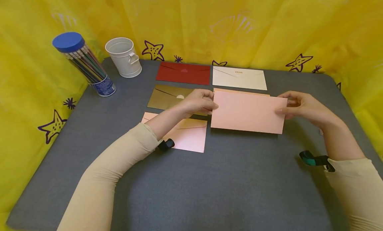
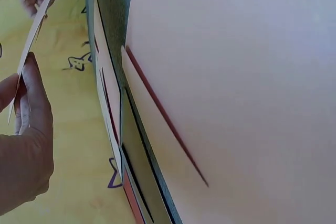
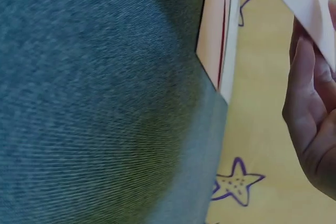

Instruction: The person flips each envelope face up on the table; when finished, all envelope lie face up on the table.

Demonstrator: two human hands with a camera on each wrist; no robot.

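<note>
A pink envelope [image 1: 248, 113], plain face showing, is held up by both hands above the table. My left hand [image 1: 197, 103] pinches its left edge between thumb and fingers. On the opposite edge, my right hand [image 1: 303, 106] grips it the same way. Behind its top edge shows a strip of a peach envelope [image 1: 239, 92], mostly hidden. Beneath my left forearm lies another pink envelope [image 1: 191, 136], and a gold envelope [image 1: 164, 96] is partly covered by my left hand. In the left wrist view the held envelope is seen nearly edge-on.
At the back lie a red envelope [image 1: 182, 73] and a white envelope [image 1: 239, 78]. A white metal cup [image 1: 124, 58] and a blue-lidded tube of pencils [image 1: 86, 64] stand back left. A yellow patterned cloth [image 1: 191, 21] hangs behind the grey table [image 1: 227, 187].
</note>
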